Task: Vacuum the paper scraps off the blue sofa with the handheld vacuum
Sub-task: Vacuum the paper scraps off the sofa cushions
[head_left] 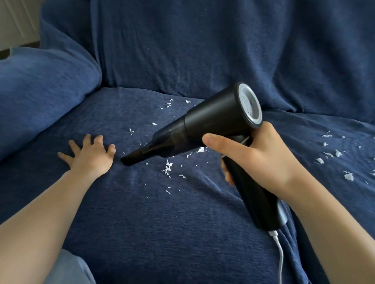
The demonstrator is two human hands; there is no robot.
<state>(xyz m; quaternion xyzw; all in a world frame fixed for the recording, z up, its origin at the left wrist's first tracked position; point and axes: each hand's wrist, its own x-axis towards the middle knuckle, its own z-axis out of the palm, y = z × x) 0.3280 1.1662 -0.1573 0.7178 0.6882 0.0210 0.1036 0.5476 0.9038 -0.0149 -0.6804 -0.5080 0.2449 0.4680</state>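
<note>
My right hand [256, 157] grips the handle of a black handheld vacuum [209, 123]. Its narrow nozzle [132, 158] points down and left, touching the blue sofa seat [163, 219]. White paper scraps [167, 168] lie scattered just right of the nozzle and further back near the backrest. More scraps [348, 175] are strewn over the right seat cushion. My left hand [91, 155] lies flat on the seat with fingers spread, just left of the nozzle tip.
A white cable [280, 253] runs from the bottom of the vacuum handle down over the seat's front. The padded left armrest [34, 86] rises beside my left arm. White cabinets [11, 6] stand beyond the sofa at the upper left.
</note>
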